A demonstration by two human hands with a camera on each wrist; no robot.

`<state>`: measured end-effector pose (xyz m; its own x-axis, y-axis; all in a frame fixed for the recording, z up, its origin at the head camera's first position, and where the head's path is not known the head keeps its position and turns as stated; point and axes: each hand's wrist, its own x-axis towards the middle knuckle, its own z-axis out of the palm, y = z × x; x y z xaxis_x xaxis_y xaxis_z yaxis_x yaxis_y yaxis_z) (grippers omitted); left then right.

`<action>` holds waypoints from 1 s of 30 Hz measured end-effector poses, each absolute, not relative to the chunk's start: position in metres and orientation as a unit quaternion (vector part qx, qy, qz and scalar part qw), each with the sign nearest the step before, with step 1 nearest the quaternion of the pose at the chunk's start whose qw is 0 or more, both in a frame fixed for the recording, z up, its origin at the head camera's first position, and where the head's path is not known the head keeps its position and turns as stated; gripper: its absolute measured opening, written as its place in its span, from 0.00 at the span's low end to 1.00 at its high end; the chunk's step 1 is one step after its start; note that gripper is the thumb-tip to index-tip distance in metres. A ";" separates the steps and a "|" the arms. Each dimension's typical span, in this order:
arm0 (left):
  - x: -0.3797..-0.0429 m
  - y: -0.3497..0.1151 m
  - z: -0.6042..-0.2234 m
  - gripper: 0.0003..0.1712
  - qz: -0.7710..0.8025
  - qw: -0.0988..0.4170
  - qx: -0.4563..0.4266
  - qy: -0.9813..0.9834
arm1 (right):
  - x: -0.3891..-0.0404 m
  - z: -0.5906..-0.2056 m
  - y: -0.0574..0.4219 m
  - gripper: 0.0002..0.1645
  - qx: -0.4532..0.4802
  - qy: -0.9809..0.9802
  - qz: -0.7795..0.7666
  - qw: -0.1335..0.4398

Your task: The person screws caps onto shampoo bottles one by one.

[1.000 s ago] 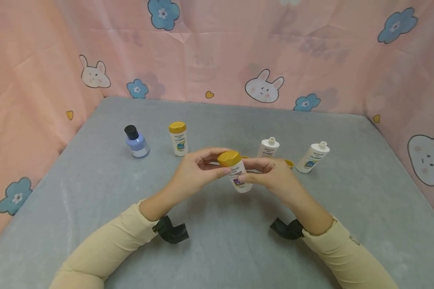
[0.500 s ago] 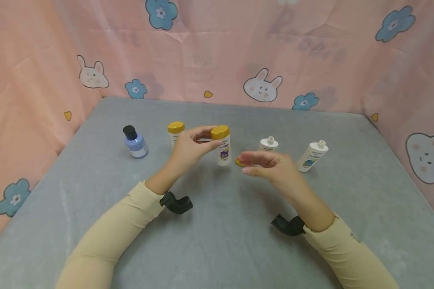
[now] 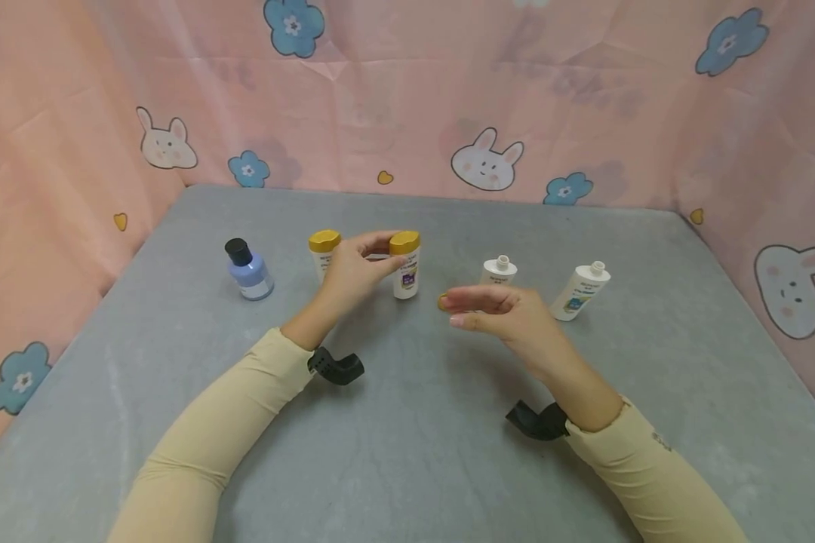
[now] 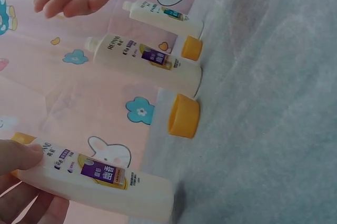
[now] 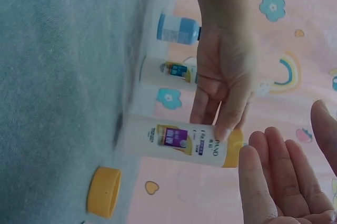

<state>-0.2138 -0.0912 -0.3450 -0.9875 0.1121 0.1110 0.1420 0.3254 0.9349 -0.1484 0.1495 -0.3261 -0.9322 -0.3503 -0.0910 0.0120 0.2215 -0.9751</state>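
My left hand [image 3: 353,265] grips a white shampoo bottle [image 3: 406,277] with a yellow cap and a purple label, thumb in front near the top. The bottle is upright, its base at or just above the grey cloth; I cannot tell which. My right hand [image 3: 505,313] hangs in the air to the right, fingers extended and holding nothing. Behind it stands an uncapped white bottle [image 4: 142,60], partly hidden in the head view. A loose yellow cap [image 4: 184,116] lies by that bottle. Another yellow-capped bottle [image 5: 168,71] stands partly behind my left hand.
A second uncapped white bottle [image 3: 580,292] stands at the right, with another loose yellow cap [image 4: 191,48] near it in the left wrist view. At the left stands a blue-violet bottle [image 3: 253,277] with a black top. A pink printed curtain [image 3: 380,98] borders the grey table [image 3: 407,437].
Both hands were on the yellow-capped bottle. The right hand let go, and the left carried the bottle left and farther back, beside the other yellow-capped one. The right hand stayed nearly in place.
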 end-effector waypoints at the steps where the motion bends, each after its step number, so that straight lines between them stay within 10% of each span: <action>1: -0.214 -0.091 -0.346 0.23 -0.576 0.011 -0.077 -0.814 | -0.149 -0.326 0.149 0.25 -0.111 0.767 -0.614 0.147; 17: -0.215 -0.088 -0.356 0.24 -0.569 0.022 -0.092 -0.817 | -0.149 -0.327 0.148 0.25 -0.100 0.769 -0.617 0.135; 30: -0.209 -0.088 -0.352 0.25 -0.553 0.030 -0.112 -0.825 | -0.154 -0.308 0.175 0.23 -0.042 0.710 -0.703 -0.023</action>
